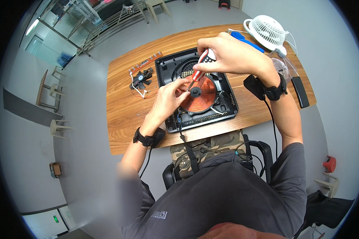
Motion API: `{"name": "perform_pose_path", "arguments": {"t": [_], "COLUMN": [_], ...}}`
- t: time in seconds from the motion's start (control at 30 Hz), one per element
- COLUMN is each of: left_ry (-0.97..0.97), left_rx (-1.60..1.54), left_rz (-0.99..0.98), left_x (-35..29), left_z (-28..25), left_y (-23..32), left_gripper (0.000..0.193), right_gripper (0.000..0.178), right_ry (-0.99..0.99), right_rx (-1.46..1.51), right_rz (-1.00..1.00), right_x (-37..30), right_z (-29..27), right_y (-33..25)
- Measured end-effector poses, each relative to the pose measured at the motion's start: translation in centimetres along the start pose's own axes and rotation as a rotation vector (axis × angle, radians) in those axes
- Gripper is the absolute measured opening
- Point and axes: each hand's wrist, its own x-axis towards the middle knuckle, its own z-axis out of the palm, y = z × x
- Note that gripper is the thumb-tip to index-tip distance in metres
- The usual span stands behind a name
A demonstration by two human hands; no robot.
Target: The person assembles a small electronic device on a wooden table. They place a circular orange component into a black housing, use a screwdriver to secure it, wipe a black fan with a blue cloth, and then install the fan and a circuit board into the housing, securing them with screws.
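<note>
Over the desk (121, 115), the right hand (224, 51) has its grip clamped round a red-and-white screwdriver (197, 75) slanting near and left toward the copper coil (202, 102) in the black housing (229, 106); the left hand (168, 99) is nearer the tip, whether pinching anything I can't tell.

One left hand (168, 99) and one right hand (232, 53) are counted, with two black wrist straps (144, 139). One screwdriver (204, 63), one copper coil (201, 104) and one black casing (162, 74) are seen. On one wooden table (125, 123), one black fan (141, 79), one white fan (268, 30), one red strip (146, 63) and one black slab (300, 92) are also found.
</note>
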Motion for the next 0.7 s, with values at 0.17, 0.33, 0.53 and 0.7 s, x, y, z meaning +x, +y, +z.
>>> {"name": "perform_pose_path", "arguments": {"t": [0.17, 0.33, 0.53, 0.7], "left_ry": [-0.032, -0.100, -0.415, -0.600], "left_rx": [0.054, 0.212, 0.542, 0.573], "left_rz": [0.032, 0.067, 0.099, -0.068], "left_x": [0.6, 1.1, 3.1, 4.7], "left_z": [-0.3, -0.4, 1.9, 3.7], "left_y": [0.6, -1.3, -2.6, -2.4], "left_gripper": [0.042, 0.060, 0.093, 0.115], "right_gripper": [0.046, 0.043, 0.041, 0.041], "right_ry": [-0.112, 0.064, -0.013, 0.001], "right_rx": [0.052, -0.071, -0.140, -0.140], "right_rz": [0.102, 0.021, 0.166, 0.184], "right_x": [-0.2, -1.7, -2.6, -3.4], "right_z": [-0.5, -0.8, -1.7, -1.6], "right_y": [-0.1, 1.8, 3.4, 4.3]}}
